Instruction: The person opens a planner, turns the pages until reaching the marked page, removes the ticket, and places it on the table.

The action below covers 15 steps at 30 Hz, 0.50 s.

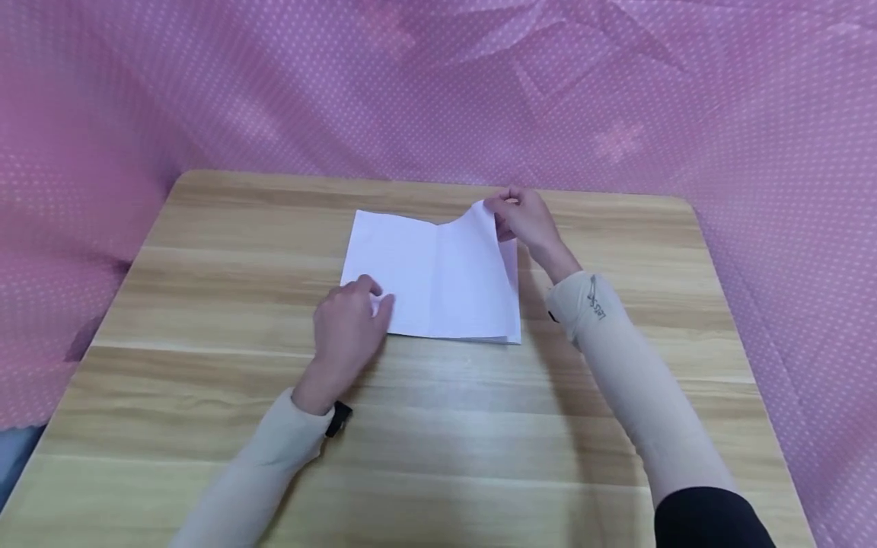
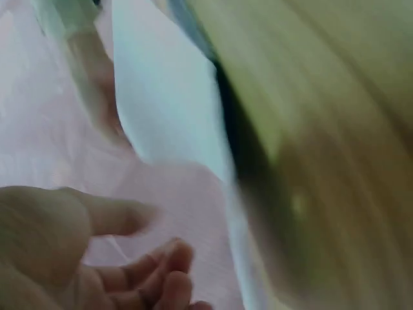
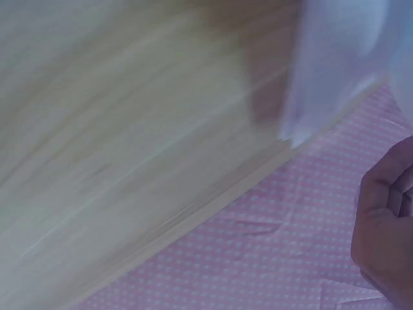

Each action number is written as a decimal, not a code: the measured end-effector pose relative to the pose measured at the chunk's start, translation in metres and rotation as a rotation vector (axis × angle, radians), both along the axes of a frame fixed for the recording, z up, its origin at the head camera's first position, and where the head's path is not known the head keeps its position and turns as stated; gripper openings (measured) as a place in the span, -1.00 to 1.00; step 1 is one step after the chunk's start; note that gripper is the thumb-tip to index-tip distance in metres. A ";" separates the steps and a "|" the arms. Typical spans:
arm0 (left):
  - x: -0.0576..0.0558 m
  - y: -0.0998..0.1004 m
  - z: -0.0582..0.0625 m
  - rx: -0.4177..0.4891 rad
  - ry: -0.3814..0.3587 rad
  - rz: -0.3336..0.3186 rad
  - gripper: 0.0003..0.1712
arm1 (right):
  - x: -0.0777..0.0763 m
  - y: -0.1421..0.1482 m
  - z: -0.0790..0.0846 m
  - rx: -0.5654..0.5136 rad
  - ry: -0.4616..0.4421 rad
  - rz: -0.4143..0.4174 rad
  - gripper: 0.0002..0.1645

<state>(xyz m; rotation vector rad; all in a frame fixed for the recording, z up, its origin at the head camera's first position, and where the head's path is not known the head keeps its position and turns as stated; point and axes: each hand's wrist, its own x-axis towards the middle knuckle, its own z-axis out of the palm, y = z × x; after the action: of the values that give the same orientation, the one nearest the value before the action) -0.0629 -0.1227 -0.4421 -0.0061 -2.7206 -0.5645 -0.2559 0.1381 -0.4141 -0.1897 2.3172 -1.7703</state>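
An opened white booklet [image 1: 404, 259], its visible pages blank, lies on the wooden table with a crease down the middle. At its upper right corner, the right hand [image 1: 527, 221] pinches a raised page [image 1: 473, 259]; more sheets show beneath it. The left hand [image 1: 348, 320] is at the booklet's lower left edge, thumb apart from its loosely bent fingers. In the left wrist view the left hand [image 2: 84, 252] holds nothing, and the white pages [image 2: 168, 97] are blurred. Part of the right hand [image 3: 387, 226] is cut off in the right wrist view.
The wooden table [image 1: 438, 441] has rounded far corners. A pink dotted cloth [image 1: 411, 91] hangs behind it and along both sides. A dark band with a small black piece [image 1: 339, 418] sits at the left wrist.
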 end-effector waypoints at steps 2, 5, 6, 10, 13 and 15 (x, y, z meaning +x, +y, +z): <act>0.001 0.015 0.005 0.048 0.095 -0.066 -0.65 | -0.001 -0.005 0.007 -0.090 -0.060 -0.008 -0.83; 0.003 0.041 0.010 0.095 0.256 -0.166 -0.44 | -0.002 -0.010 0.014 -0.205 -0.138 -0.026 -0.86; 0.004 0.049 0.010 0.102 0.304 -0.197 -0.38 | -0.002 -0.012 0.015 -0.236 -0.159 -0.031 -0.87; 0.005 0.076 0.011 0.071 0.425 -0.258 -0.32 | 0.000 -0.016 0.018 -0.315 -0.232 -0.046 -0.87; 0.004 0.082 0.012 0.068 0.434 -0.236 -0.55 | 0.001 -0.018 0.017 -0.350 -0.264 -0.048 -0.88; 0.003 0.079 0.013 0.096 0.441 -0.208 -0.73 | 0.001 -0.019 0.016 -0.364 -0.277 -0.043 -0.87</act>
<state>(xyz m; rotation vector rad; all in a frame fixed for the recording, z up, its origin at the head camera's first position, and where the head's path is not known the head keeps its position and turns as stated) -0.0597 -0.0437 -0.4293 -0.3507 -2.2744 -0.6628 -0.2552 0.1192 -0.3981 0.0473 1.8127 -2.0789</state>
